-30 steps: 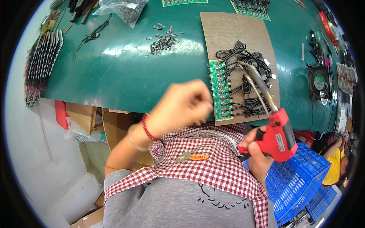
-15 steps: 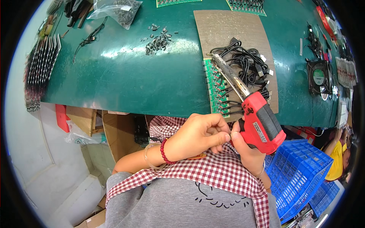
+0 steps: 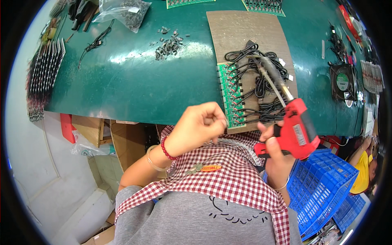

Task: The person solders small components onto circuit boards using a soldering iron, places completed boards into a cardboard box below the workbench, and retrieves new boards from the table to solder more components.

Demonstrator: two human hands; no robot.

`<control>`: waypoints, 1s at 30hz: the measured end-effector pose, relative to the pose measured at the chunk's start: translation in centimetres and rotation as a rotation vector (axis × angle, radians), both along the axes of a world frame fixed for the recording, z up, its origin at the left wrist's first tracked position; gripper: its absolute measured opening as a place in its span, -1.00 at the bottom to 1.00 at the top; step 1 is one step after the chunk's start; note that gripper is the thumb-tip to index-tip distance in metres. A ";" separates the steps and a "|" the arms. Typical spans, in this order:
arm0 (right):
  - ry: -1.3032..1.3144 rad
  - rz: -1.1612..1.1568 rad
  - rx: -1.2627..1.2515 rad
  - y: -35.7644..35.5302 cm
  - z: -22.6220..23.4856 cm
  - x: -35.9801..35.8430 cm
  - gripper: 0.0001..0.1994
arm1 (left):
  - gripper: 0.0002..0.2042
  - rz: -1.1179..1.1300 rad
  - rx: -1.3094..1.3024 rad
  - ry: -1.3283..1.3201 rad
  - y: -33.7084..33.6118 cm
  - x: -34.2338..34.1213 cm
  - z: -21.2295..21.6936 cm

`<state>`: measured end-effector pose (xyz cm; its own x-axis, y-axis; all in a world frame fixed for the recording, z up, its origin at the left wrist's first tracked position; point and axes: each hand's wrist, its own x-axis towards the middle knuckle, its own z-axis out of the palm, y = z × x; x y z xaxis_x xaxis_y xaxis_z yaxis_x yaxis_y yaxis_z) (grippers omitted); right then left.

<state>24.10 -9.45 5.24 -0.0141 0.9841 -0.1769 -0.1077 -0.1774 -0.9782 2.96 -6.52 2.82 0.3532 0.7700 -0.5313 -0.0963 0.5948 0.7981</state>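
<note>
My right hand (image 3: 278, 160) grips the handle of a red soldering gun (image 3: 301, 130), whose long metal barrel and thin feed tube point up and left above coiled black cables (image 3: 265, 92). Near the front edge of the bench is my left hand (image 3: 200, 124), its fingers curled in a pinch; whatever may be between them cannot be made out. Just beyond those fingers lies a long green circuit board (image 3: 230, 96) with pins along its left side. The cable ends run to its right side. Board and cables rest on a brown wooden panel (image 3: 237, 28).
Loose small black components (image 3: 168, 47) are scattered on the green bench (image 3: 134, 90), with a plastic bag (image 3: 126, 14) behind. A stack of boards (image 3: 45, 73) stands far left. At right are a black fan (image 3: 343, 83) and blue crates (image 3: 322, 188); another person (image 3: 361, 175) sits beyond.
My hands have moved apart. The left one went left and slightly away from me, still pinched; the right one moved right with the soldering gun, its tip now over the cables.
</note>
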 end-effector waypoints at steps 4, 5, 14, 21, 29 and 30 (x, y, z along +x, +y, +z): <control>0.180 -0.111 -0.006 1.1 -0.5 0.1 -0.64 | -0.93 -0.037 0.006 0.062 1.1 -0.6 -1.0; 0.232 -0.128 -0.026 1.3 -0.4 0.0 -0.63 | -0.91 -0.055 -0.013 0.062 1.3 -0.6 -1.3; 0.267 -0.044 -0.032 2.4 -1.6 -1.4 -0.64 | -0.88 -0.079 -0.049 0.027 2.4 -1.1 -2.3; 0.193 0.012 -0.055 2.7 -1.5 -1.5 -0.64 | -0.87 -0.087 -0.064 0.002 2.9 -1.3 -2.3; 0.072 0.009 -0.026 -1.0 -0.8 2.3 -0.60 | -0.89 -0.188 -0.034 0.009 3.6 -1.7 -2.5; 0.073 0.012 -0.028 -1.7 -0.8 2.8 -0.60 | -0.89 -0.185 -0.036 0.010 3.6 -1.7 -2.7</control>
<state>26.95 -11.11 4.47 -0.0396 0.9785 -0.2024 -0.1764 -0.2062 -0.9625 1.25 -2.95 0.16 0.4818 0.6727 -0.5615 0.0255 0.6297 0.7764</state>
